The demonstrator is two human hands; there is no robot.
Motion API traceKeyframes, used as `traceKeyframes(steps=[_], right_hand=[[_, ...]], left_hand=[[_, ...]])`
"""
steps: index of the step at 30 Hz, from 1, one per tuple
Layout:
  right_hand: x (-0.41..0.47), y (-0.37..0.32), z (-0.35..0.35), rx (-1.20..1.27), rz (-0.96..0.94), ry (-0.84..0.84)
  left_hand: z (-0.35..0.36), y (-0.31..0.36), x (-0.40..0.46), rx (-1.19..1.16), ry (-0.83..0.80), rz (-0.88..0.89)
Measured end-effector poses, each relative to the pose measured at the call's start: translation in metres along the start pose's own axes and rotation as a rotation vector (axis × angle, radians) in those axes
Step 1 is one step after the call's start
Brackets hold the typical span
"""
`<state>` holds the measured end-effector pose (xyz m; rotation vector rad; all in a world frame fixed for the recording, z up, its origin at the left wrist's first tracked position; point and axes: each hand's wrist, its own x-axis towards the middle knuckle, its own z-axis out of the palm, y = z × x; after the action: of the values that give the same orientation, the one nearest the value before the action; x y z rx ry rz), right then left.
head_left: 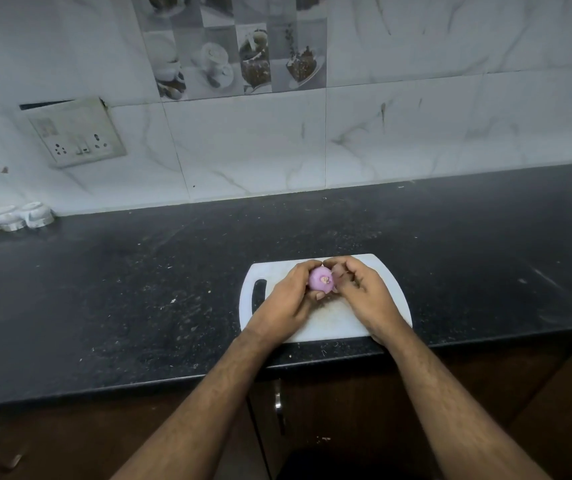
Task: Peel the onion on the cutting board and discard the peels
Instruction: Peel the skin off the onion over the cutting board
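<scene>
Both forearms reach in from the near edge and meet over the board (374, 271), which lies at the front of the counter (139, 289), probably so loose skin lands on it rather than the counter.

The left hand (289, 301) cups the onion (321, 279) with curled fingers, holding it just above the board with its root end turned toward the camera; this grip presents the bulb to the other hand. The right hand (364, 292) touches the onion's right side, fingertips pinching a flap of peel (339, 271), apparently to strip it. The exposed face looks smooth and pale purple, so peeling seems well advanced.

Farther back, three white jars (10, 216) stand against the wall (416, 116), beneath a socket plate (76, 133).
</scene>
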<state>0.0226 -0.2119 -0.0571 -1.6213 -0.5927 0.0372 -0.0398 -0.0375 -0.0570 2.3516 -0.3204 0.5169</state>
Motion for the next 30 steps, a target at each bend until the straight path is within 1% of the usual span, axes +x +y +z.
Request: traceKeyframes(steps=[2,3,6,15,22,25,27,30], right_hand=[[-0.0001,0.0006,-0.0013,0.022,0.028,0.054],[0.0004,0.0007,-0.0017,0.01,0.03,0.055],[0.0018,0.0018,-0.0007,-0.065,-0.002,0.016],[-0.0011,-0.0019,0.0026,-0.202,-0.054,-0.004],[-0.0027,-0.0034,0.0059,-0.244,-0.054,-0.009],[-0.0036,-0.0034,0.0063,-0.29,-0.085,-0.011],[-0.0045,-0.0042,0.0069,-0.302,-0.106,-0.017],[-0.0055,-0.0063,0.0079,-0.293,-0.098,-0.027]], left_hand=[[0.0009,-0.0002,0.0007,0.019,-0.001,-0.013],[0.0015,-0.0001,0.0005,0.03,-0.004,-0.01],[0.0028,-0.0018,-0.0003,0.036,-0.012,0.008],[0.0033,-0.0014,-0.002,0.007,-0.009,-0.009],[0.0038,0.0029,-0.0037,0.017,0.008,-0.105],[0.0033,0.0025,-0.0015,0.056,0.034,-0.153],[0.0037,0.0026,0.0,0.106,0.059,-0.126],[0.0042,-0.0012,0.0027,0.109,0.064,-0.099]])
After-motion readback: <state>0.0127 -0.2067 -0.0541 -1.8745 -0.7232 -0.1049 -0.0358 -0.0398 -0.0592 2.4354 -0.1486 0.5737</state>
